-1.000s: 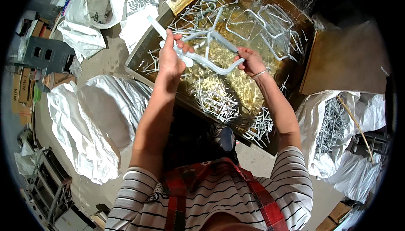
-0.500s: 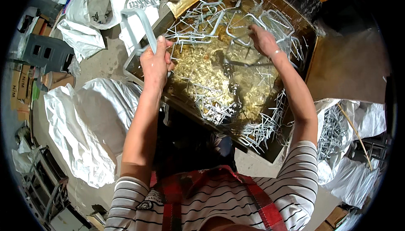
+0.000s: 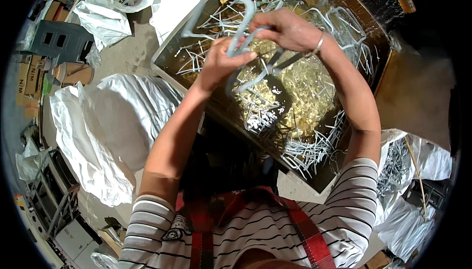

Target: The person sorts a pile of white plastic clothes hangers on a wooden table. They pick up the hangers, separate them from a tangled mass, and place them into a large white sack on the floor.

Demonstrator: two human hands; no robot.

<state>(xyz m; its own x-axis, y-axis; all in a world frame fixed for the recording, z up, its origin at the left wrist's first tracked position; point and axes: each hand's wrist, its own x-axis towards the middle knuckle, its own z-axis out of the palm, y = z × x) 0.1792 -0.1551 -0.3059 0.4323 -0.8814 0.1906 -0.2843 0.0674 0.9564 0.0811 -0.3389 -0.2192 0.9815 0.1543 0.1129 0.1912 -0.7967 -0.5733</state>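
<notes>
My left hand is closed around a grey, rounded-corner plastic frame that stands up above the tank's left part. Close beside it, my right hand pinches a second grey plastic frame, which hangs low between the hands and crosses the first. Both frames are wet-looking and partly blurred. Below lies a metal tank of rippling, yellowish water. Thin pale plastic sticks float in heaps along its near edge, and more bent grey frames lie in the water at the far right.
A large white sack stands left of the tank, with white bags behind it. Brown board flanks the tank's right side. Below it, a bag of grey pieces has a thin stick across it. A dark crate sits far left.
My right hand has come up from the water toward the left, now with a grey frame in it. My left hand has moved right with its frame, and the hands now meet.
</notes>
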